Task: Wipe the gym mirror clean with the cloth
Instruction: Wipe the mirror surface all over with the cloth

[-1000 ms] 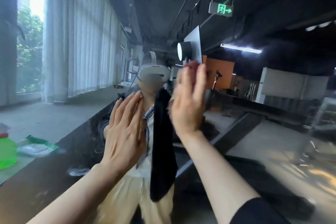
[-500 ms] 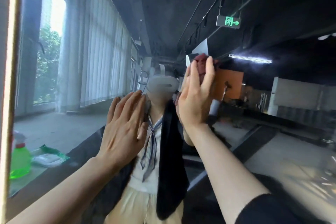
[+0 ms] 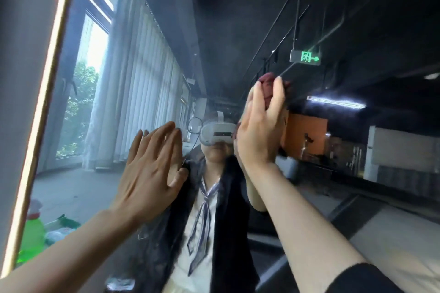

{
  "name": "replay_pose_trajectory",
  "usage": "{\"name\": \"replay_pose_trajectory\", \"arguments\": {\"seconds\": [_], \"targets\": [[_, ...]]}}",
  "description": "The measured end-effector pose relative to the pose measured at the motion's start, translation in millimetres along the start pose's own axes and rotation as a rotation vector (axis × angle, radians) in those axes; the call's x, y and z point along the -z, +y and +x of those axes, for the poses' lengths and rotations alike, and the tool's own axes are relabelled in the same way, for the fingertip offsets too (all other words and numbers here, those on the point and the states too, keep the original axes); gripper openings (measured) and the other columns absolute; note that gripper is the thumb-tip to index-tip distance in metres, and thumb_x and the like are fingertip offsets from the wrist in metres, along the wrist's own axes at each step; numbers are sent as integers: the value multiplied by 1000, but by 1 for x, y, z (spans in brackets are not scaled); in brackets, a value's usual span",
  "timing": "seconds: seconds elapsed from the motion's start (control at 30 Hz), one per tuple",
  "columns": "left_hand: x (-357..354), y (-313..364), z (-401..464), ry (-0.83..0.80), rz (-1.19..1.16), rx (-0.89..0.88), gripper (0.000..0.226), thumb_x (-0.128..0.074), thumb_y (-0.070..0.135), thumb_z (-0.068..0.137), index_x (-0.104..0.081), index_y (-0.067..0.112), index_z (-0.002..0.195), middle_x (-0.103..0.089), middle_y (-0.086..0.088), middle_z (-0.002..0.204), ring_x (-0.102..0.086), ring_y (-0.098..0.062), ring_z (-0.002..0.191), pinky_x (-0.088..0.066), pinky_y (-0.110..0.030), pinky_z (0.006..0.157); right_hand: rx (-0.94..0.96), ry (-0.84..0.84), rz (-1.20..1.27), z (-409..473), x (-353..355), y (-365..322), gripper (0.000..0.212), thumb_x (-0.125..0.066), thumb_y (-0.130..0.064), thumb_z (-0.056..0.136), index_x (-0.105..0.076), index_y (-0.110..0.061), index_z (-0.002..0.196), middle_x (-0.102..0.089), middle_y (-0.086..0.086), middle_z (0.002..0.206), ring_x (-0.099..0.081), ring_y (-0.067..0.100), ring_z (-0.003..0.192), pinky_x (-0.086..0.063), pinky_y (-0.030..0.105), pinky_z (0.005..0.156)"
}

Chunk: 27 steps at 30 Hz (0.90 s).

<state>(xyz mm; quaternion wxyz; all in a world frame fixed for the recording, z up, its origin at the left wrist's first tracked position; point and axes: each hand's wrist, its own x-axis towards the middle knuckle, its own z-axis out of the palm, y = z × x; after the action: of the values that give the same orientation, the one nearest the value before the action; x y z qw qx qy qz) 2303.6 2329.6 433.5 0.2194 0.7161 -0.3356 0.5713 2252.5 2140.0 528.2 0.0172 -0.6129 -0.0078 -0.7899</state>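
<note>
A large mirror [image 3: 238,19] with a gold frame edge [image 3: 42,112] at the left fills the head view. My right hand [image 3: 259,131] presses a dark red cloth [image 3: 267,85] flat against the glass, high and right of centre; the cloth shows only between and above the fingers. My left hand [image 3: 150,173] lies flat on the glass with straight, spread fingers, lower and to the left. A person wearing a white headset is reflected behind both hands.
In the reflection, a green spray bottle [image 3: 32,238] and a green-and-white packet [image 3: 63,228] sit at the lower left. Curtained windows run along the left, and a green exit sign [image 3: 306,57] hangs at the upper right. A grey wall lies left of the frame.
My right hand has slid the cloth upward on the glass. The view has tilted up and right, bringing the gold frame edge into sight. The left hand stays flat on the mirror.
</note>
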Motion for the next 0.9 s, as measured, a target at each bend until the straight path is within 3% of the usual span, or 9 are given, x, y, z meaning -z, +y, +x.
{"name": "replay_pose_trajectory", "arguments": {"seconds": [0.07, 0.23, 0.4, 0.47, 0.57, 0.7, 0.77, 0.83, 0.9], "targets": [[2, -4, 6, 24, -19, 27, 72, -48, 41, 84, -42, 4, 145, -44, -17, 149, -42, -35, 132, -26, -58, 114, 185, -141, 63, -20, -17, -36, 59, -61, 6, 84, -50, 3, 142, -39, 27, 153, -34, 40, 141, -28, 45, 116], [7, -5, 11, 47, -13, 24, 71, -46, 42, 85, -44, 2, 144, -47, -18, 146, -42, -32, 129, -24, -54, 114, 528, -323, 110, -52, 0, -29, 45, -52, 3, 91, -61, -2, 135, -49, 24, 147, -53, 43, 127, -51, 51, 100], [11, -15, 25, 22, 55, -53, 68, -47, 39, 83, -46, 2, 140, -49, -17, 143, -48, -34, 127, -34, -61, 109, -49, 51, -40, 25, 13, 35, 36, -47, -1, 99, -59, 3, 133, -39, 30, 151, -44, 46, 134, -31, 39, 115], [12, -18, 36, 24, 67, -50, 69, -48, 39, 82, -49, 0, 139, -50, -16, 143, -49, -34, 127, -36, -62, 108, -75, 62, -57, 42, -1, 19, 38, -50, 3, 97, -56, 4, 135, -36, 32, 151, -43, 48, 134, -32, 40, 115], [12, -19, 48, 45, 66, -21, 70, -51, 40, 81, -47, 2, 139, -49, -14, 144, -47, -32, 129, -32, -59, 112, 193, -92, 26, 8, -24, -25, 52, -59, 11, 88, -53, 3, 139, -37, 30, 152, -46, 47, 134, -43, 50, 110], [12, -7, 54, 52, 63, -15, 71, -46, 39, 80, -48, 0, 140, -50, -17, 143, -48, -34, 130, -33, -59, 112, 616, -265, 71, -43, -5, -23, 37, -42, -4, 104, -60, -4, 136, -47, 26, 147, -57, 43, 123, -49, 46, 103], [13, -5, 56, 34, 83, -45, 71, -44, 41, 82, -50, 0, 140, -50, -16, 144, -47, -32, 132, -29, -55, 114, 514, -252, 51, -23, 8, 1, 44, -62, -8, 96, -58, -11, 140, -50, 18, 147, -55, 38, 125, -46, 41, 105], [15, -10, 61, 26, 114, -73, 71, -47, 40, 82, -51, -1, 140, -50, -16, 145, -47, -32, 134, -27, -52, 114, 206, -131, 22, 14, 9, 30, 46, -58, -17, 101, -50, -17, 146, -44, 12, 151, -45, 34, 135, -39, 35, 112], [18, -19, 70, 41, 151, -73, 71, -55, 35, 78, -50, 0, 140, -50, -16, 145, -46, -32, 135, -27, -52, 113, 46, -15, 1, 52, -1, 39, 43, -46, -14, 104, -44, -10, 147, -36, 22, 155, -38, 45, 140, -38, 56, 112]]}}
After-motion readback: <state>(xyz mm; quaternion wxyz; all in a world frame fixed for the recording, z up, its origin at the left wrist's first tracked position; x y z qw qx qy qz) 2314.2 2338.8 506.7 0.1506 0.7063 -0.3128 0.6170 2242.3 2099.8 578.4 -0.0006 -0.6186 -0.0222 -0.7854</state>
